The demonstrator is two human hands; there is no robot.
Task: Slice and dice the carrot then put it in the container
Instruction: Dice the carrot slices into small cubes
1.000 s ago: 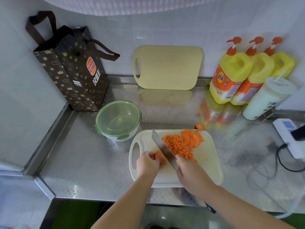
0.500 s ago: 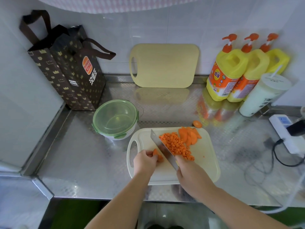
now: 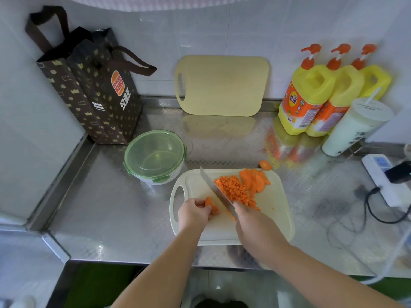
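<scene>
A white cutting board (image 3: 273, 221) lies on the steel counter. On it my left hand (image 3: 193, 213) holds a small stack of carrot slices (image 3: 210, 205) with curled fingers. My right hand (image 3: 253, 223) grips the knife (image 3: 216, 192), whose blade slants up and left between the held slices and a heap of diced carrot (image 3: 234, 189). Uncut carrot slices (image 3: 254, 180) lie at the board's far right corner. One carrot slice (image 3: 265, 164) sits off the board on the counter. The round container (image 3: 154, 157) with a green lid on it stands just left of the board.
A brown paper bag (image 3: 93, 90) stands at the back left. A beige cutting board (image 3: 222, 85) leans on the wall. Three yellow pump bottles (image 3: 311, 96) and a white cup (image 3: 353, 127) stand at the back right. A power strip (image 3: 387, 181) with cables lies at the right.
The knife blade has shifted a little along the board beside the held slices. My left hand stays on the carrot piece. The camera view has drifted slightly.
</scene>
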